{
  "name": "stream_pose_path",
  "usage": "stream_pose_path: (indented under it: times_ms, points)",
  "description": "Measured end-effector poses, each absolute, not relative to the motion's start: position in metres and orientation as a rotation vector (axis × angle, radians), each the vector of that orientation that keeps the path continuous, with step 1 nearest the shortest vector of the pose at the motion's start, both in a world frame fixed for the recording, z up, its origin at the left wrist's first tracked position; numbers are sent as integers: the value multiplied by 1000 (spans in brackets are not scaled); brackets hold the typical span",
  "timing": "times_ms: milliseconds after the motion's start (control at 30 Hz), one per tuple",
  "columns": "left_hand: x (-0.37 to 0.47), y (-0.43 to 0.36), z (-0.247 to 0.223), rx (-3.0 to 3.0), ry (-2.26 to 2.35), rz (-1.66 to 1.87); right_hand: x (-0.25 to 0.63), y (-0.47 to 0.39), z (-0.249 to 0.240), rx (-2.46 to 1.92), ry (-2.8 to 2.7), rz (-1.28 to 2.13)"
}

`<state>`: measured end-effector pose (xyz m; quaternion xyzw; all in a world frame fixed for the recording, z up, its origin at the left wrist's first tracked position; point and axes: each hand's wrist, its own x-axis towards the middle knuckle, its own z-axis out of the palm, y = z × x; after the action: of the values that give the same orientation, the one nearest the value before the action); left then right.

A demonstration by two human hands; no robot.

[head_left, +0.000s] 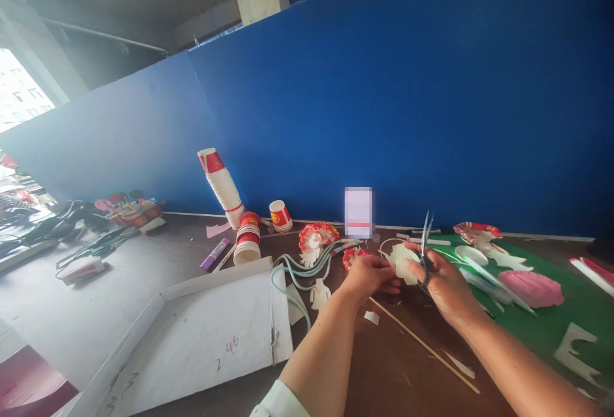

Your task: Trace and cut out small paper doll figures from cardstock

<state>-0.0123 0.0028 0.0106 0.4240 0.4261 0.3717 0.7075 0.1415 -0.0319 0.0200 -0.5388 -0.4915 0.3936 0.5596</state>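
Observation:
My right hand [446,286] is closed round the handles of a pair of scissors [425,241], whose blades point up and away from me. A pale cream paper cutout [401,262] sits between my two hands, with my right thumb against it. At the cutout's left edge, the fingers of my left hand [371,276] are pinched on it. Just behind that hand shows a red-and-white flower shape [355,257], partly covered. A thin wooden stick [426,346] lies on the table below my hands, near a small white paper scrap [371,318].
Left of my arms lies an open white box lid [220,334], with pale blue cords [307,270] beside it. Stacked paper cups [223,187] lean near the blue partition [384,103]. A purple glue stick [214,254] lies nearby. On the right, a green mat [542,327] bears a pink petal-edged piece [532,288].

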Motion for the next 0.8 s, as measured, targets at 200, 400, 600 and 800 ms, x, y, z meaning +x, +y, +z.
stream_pose_path:
  times_ms: [200, 400, 600, 800]
  points:
    - [-11, 4, 4, 1037, 983, 807, 143, -27, 11, -1238, -1049, 854]
    - [-13, -1, 16, 872, 874, 1000, 142, -26, 9, -1200, -959, 876]
    - [-8, -6, 17, 865, 849, 990, 132, -34, 19, -1278, -1011, 809]
    - [-7, -1, 10, 770, 908, 1152, 126, -37, 19, -1256, -1055, 914]
